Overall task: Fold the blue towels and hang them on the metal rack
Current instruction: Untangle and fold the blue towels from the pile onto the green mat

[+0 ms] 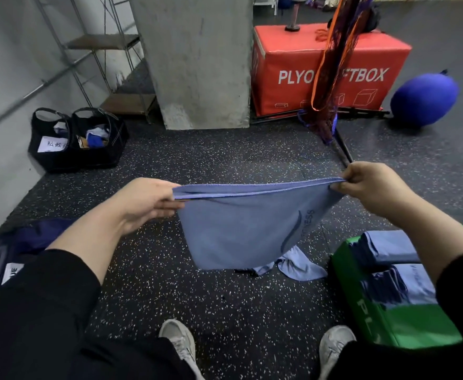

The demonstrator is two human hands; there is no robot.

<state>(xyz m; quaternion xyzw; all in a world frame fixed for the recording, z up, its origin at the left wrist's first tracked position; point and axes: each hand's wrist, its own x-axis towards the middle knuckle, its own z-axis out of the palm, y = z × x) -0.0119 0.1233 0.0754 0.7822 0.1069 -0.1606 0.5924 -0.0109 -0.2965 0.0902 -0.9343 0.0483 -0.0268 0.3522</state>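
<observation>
Between both hands [148, 201] [370, 187], blue towel's [241, 231] doubled top edge, taut.

Two hands hold a blue towel [241, 226] up by its top corners. The left hand [145, 204] and right hand [373, 187] pinch it. More folded towels [389, 267] lie on a green box [406, 325].

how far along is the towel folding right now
Done: folded blue towels sit stacked on the green box. In hand: left hand and right hand hold a doubled towel by its top corners. Left: a crumpled towel on the floor, and nothing hangs on the metal rack.
</observation>
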